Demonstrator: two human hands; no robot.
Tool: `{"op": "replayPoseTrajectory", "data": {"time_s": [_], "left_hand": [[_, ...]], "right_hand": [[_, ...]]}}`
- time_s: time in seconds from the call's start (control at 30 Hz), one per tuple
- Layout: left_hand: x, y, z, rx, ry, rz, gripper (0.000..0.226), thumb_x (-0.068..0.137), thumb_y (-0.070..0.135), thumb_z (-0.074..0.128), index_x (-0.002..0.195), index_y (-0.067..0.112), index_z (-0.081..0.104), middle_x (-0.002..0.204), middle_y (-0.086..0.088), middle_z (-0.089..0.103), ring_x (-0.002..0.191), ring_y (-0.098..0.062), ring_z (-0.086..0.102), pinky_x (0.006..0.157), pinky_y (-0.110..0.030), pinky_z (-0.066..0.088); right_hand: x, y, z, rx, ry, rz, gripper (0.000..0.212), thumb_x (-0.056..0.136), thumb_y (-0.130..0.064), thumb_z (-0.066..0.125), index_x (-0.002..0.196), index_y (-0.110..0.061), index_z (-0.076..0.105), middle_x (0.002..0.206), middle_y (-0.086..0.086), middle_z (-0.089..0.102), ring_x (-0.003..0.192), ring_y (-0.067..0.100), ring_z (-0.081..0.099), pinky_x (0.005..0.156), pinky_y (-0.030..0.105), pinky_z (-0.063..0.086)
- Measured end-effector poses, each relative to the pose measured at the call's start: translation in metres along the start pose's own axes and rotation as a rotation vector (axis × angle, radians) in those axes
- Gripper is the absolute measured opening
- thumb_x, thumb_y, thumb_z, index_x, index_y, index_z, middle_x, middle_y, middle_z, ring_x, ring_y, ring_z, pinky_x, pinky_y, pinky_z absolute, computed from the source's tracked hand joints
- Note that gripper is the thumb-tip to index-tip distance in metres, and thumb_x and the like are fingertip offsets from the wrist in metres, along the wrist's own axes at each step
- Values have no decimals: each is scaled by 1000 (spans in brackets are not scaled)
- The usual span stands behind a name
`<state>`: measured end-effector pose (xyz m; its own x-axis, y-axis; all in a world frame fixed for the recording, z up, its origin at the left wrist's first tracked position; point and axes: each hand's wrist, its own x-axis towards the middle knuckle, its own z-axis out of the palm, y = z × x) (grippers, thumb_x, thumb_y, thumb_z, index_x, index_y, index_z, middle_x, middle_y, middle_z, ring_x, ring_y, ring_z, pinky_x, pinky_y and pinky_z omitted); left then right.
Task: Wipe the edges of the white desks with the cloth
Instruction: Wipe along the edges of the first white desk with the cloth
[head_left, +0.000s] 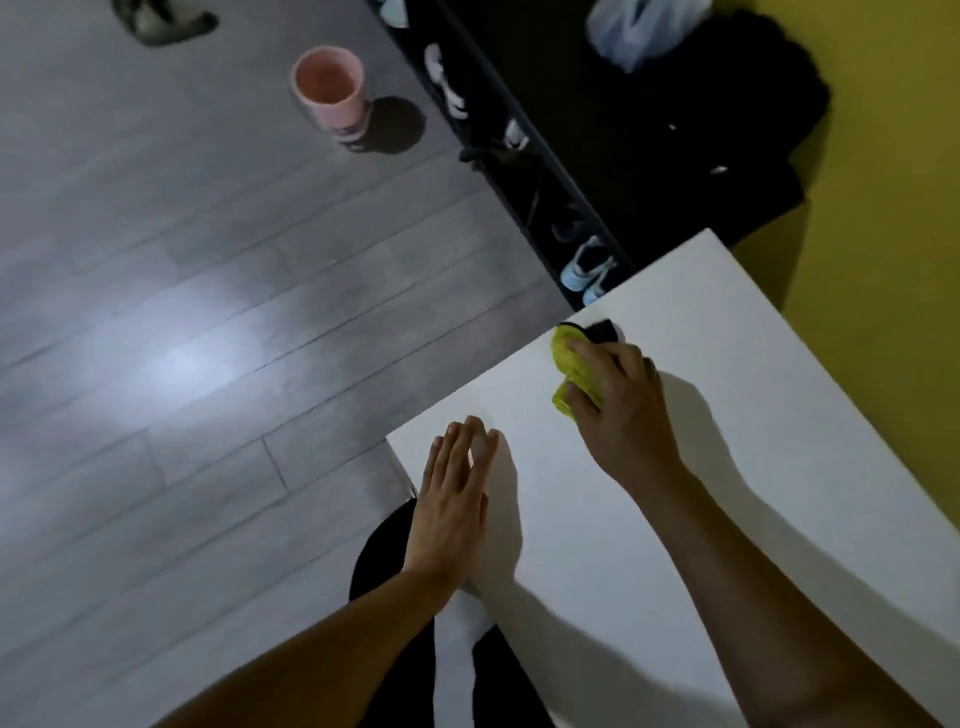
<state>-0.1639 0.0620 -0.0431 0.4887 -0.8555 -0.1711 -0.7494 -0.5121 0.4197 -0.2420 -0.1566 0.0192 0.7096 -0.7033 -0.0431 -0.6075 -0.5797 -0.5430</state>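
A white desk (727, 415) fills the lower right of the head view, its left edge running diagonally from the near corner up to the right. My right hand (618, 400) grips a bunched yellow-green cloth (574, 371) with a black part, pressed on the desk top right beside that left edge. My left hand (454, 488) lies flat with straight fingers on the desk near its front left corner.
Grey plank floor (182, 312) spreads to the left. A pink bin (330, 91) stands on it at the back. A dark shoe rack (545, 182) with sneakers runs along the desk's far end, beside a yellow wall (893, 208). My dark-clad legs are below the corner.
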Motion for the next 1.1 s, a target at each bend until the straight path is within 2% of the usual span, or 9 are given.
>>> {"op": "replayPoseTrajectory", "data": {"time_s": [0.1, 0.2, 0.37, 0.5, 0.57, 0.67, 0.8, 0.9, 1.1], "left_hand": [[-9, 21, 25, 43, 84, -15, 59, 112, 31, 28, 164, 4, 18, 173, -15, 11, 161, -30, 7, 130, -45, 8], [-8, 23, 34, 55, 117, -5, 60, 113, 34, 17, 163, 3, 21, 172, -14, 16, 161, -27, 11, 129, -44, 14], [-9, 15, 43, 44, 188, 82, 55, 113, 28, 19, 161, 5, 30, 169, -13, 27, 159, -27, 21, 129, -44, 22], [-9, 13, 46, 110, 217, 78, 54, 107, 26, 34, 157, 6, 38, 160, -15, 43, 152, -29, 31, 129, -41, 16], [-9, 13, 46, 115, 222, 75, 55, 104, 27, 37, 155, 6, 40, 157, -16, 47, 149, -29, 34, 129, -39, 13], [-10, 13, 44, 68, 231, 71, 56, 104, 26, 37, 157, 6, 36, 158, -16, 46, 149, -30, 33, 130, -37, 11], [-3, 16, 47, 45, 252, 70, 55, 106, 26, 36, 157, 7, 36, 160, -18, 43, 151, -30, 31, 130, -37, 12], [2, 18, 48, -2, 238, 77, 54, 108, 25, 34, 159, 6, 37, 165, -15, 35, 156, -29, 28, 129, -42, 22], [3, 21, 48, -18, 246, 71, 54, 113, 29, 21, 160, 7, 34, 169, -12, 29, 159, -25, 22, 129, -44, 22]], "right_hand": [[43, -10, 22, 66, -124, -160, 48, 93, -41, 54, 141, -36, 52, 118, 3, 51, 106, 28, 53, 101, 43, 43], [82, -29, 41, 128, -387, -306, 45, 93, -48, 52, 137, -39, 52, 120, 5, 52, 109, 26, 56, 100, 43, 47], [104, -77, 69, 61, -782, -491, 36, 94, -48, 59, 130, -46, 55, 117, -4, 51, 102, 19, 58, 90, 36, 47], [77, -110, 107, -44, -949, -709, 37, 93, -53, 60, 129, -48, 53, 113, -9, 47, 96, 16, 56, 85, 36, 48], [69, -114, 118, -101, -961, -779, 35, 95, -48, 60, 129, -44, 55, 111, -7, 46, 94, 17, 55, 83, 36, 48], [71, -105, 116, -54, -957, -763, 32, 95, -42, 62, 126, -39, 58, 111, -7, 46, 94, 15, 55, 85, 37, 50], [72, -88, 107, 29, -946, -727, 35, 95, -42, 63, 129, -40, 58, 116, -8, 48, 100, 11, 53, 83, 28, 46], [90, -68, 89, -11, -880, -687, 35, 92, -51, 62, 126, -40, 59, 116, -6, 53, 100, 15, 56, 88, 35, 48], [136, -17, 38, -147, -854, -556, 31, 90, -54, 61, 119, -42, 60, 109, -7, 55, 98, 18, 58, 93, 43, 49]]}}
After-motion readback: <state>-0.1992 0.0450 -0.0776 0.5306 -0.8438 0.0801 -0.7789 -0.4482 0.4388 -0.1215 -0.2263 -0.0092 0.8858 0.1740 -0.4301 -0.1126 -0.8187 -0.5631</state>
